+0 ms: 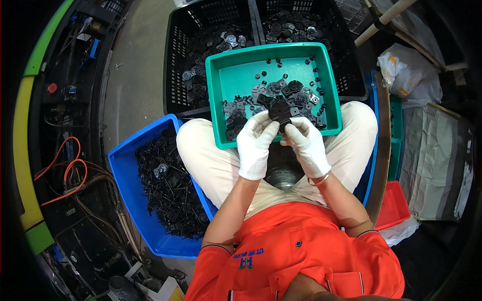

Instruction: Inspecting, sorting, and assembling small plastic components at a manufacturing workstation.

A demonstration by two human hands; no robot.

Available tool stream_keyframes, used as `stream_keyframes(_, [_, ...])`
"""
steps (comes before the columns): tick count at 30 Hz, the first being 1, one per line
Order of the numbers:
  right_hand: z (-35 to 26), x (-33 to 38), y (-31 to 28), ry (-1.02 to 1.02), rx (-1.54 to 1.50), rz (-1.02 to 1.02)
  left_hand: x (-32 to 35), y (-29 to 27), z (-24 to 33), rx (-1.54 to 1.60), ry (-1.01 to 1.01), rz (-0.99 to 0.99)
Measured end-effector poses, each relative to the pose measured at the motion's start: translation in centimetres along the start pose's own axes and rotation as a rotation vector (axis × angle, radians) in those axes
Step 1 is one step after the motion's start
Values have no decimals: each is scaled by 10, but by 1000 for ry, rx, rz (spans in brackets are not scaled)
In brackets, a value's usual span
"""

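Both my hands wear white gloves and meet over my lap. My left hand (257, 141) and my right hand (305, 143) pinch a flat black plastic part (280, 111) between their fingertips, just above the near rim of a green tray (221, 95). The tray rests on my knees and holds several small black and grey parts (281, 93), mostly in its near right half.
A blue bin (123, 175) of black plastic scrap sits at my left knee. Two black slotted crates (175, 55) of dark parts stand beyond the tray. A red bin (394, 205) and white bags (409, 72) lie to my right. Orange cables (65, 170) run at far left.
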State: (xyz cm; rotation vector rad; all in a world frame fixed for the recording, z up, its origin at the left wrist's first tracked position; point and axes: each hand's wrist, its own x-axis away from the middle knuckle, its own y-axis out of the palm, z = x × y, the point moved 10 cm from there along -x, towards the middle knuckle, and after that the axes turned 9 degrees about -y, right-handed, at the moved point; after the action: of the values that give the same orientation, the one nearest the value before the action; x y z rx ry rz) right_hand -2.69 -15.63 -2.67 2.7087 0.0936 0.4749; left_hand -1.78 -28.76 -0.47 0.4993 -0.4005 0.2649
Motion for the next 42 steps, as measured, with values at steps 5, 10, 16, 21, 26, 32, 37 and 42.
stream_keyframes(5, [0, -1, 6, 0, 2, -2, -1, -6, 0, 35, -3, 28])
stream_keyframes(10, [-5, 3, 8, -1, 116, -7, -3, -9, -2, 37, -6, 40])
stream_keyframes(16, [-4, 5, 11, -30, 126, -17, -3, -15, -6, 18, -22, 26])
stream_keyframes(21, [0, 11, 12, -64, 118, -1, -1, -13, -6, -3, -17, -5])
stream_keyframes(26, [-13, -7, -1, -108, 257, -68, 11, -43, 14, 103, -30, 40])
stream_keyframes(32, [-44, -64, -5, -560, 1192, -300, 72, -169, 80, -78, 153, 355])
stream_keyframes(37, [-4, -83, 24, -650, 1676, -446, 111, -240, 82, -121, 116, 591])
stream_keyframes(42, [1, -94, 10, -578, 1637, -352, 136, -285, 85, -244, 224, 671])
